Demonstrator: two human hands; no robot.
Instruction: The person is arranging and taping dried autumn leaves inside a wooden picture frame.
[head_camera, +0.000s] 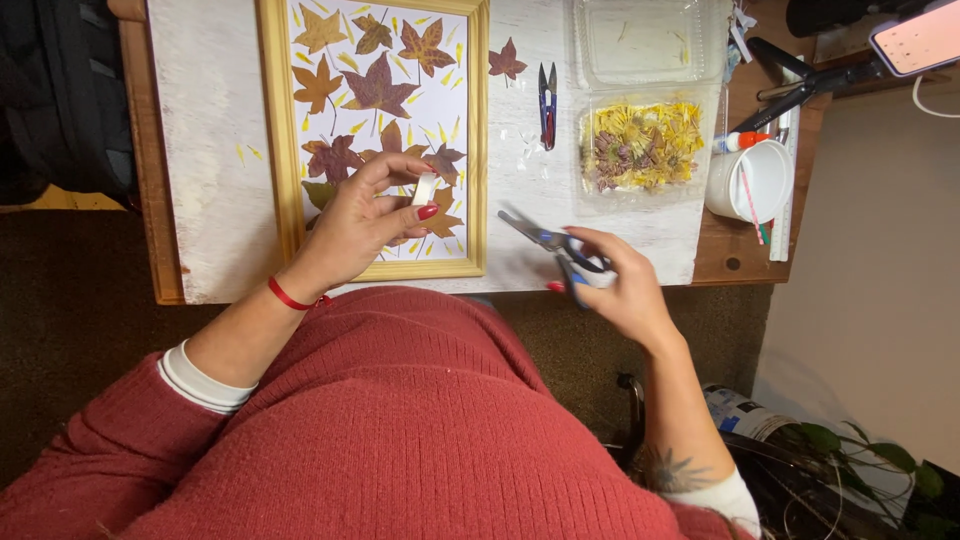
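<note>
On the desk (215, 150) we saw small blue thread snips (547, 105), a clear tray of dried yellow flowers (640, 145), an empty clear lid (645, 40) above it, and a white cup (752, 180).

1. Red ribbed knit sweater, sleeves pushed up, white cuffs showing.
2. Left hand (355, 225): red nail polish, thin red bracelet (288, 297) at wrist.
3. Right hand (625, 290): dark tattoo (668, 470) on forearm near the elbow.
</note>
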